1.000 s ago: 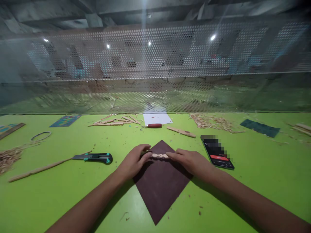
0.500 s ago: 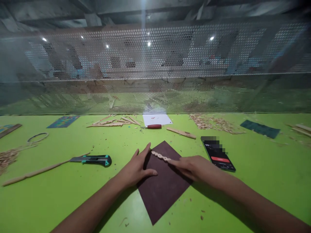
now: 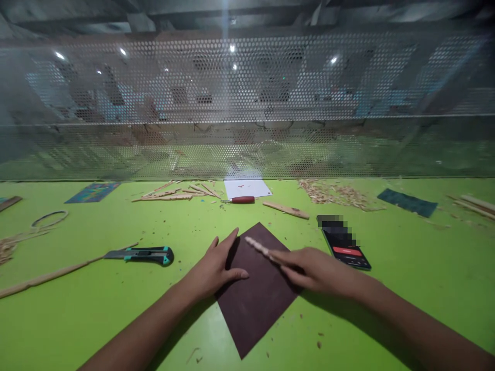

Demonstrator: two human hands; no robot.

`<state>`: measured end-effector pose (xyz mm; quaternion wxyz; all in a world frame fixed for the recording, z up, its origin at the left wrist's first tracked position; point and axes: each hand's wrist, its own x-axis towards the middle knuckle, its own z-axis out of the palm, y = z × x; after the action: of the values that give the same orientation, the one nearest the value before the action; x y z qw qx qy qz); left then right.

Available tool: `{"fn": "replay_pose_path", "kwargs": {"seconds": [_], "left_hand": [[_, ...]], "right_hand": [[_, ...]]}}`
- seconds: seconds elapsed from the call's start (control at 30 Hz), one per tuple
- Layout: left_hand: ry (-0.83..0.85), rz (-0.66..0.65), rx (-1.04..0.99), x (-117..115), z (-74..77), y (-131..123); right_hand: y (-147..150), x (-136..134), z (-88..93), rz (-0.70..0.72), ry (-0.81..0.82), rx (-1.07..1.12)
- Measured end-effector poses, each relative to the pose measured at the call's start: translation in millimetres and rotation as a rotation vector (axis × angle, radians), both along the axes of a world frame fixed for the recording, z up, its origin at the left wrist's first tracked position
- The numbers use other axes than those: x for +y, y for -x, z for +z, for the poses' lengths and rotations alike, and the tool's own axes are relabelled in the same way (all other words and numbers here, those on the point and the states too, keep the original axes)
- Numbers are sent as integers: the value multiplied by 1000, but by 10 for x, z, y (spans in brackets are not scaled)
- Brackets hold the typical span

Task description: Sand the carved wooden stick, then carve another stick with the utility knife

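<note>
A dark brown sheet of sandpaper (image 3: pixel 258 304) lies cornerwise on the green table in front of me. My left hand (image 3: pixel 216 265) rests along its left edge, thumb and fingers spread, holding nothing. Between the fingers and thumb of my right hand (image 3: pixel 309 268) is a slim carved wooden stick (image 3: pixel 257 246) with a wavy, notched outline. The stick lies over the upper part of the sheet, its free end pointing up and left, slightly blurred. My fingers cover its near end.
Left of my hands lies a utility knife (image 3: pixel 149 255), its blade by a long wooden stick (image 3: pixel 50 280). A phone (image 3: pixel 344 245) is on the right. Further back are a red-handled tool (image 3: pixel 243 200), white paper (image 3: pixel 247 188), a wooden piece (image 3: pixel 286 210), shavings (image 3: pixel 332 195) and a perforated screen (image 3: pixel 247 103).
My right hand has shifted the carved stick slightly right across the sandpaper, and its grip looks more pinched. My left hand stays in place on the sheet. The camera view has moved slightly.
</note>
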<state>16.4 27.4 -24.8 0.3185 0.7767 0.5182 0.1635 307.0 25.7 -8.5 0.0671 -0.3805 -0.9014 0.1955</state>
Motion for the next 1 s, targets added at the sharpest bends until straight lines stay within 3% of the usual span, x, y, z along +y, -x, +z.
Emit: {"fn": "replay_pose_path", "kwargs": {"seconds": [0.07,0.23,0.4,0.53,0.7,0.87,1.0], "left_hand": [[-7,-6,-1,2,4,-2],[25,-5,14,2,29,-11],[84,5,31,-1,74,-11],[102,0,31,3,93,-11],[99,-19,25,11,84,-5],[76,-26,9,14,68,-3],[63,-40,2,15,63,-3]], "right_hand": [[16,-22,-1,55,35,20],[8,-17,25,-63,-9,7],[54,-46,36,58,64,25],[54,-32,20,-68,-16,-43],[102,-66,6,64,86,23],[107,-54,-22,-86,9,-46],[108,-76,-57,61,153,89]]}}
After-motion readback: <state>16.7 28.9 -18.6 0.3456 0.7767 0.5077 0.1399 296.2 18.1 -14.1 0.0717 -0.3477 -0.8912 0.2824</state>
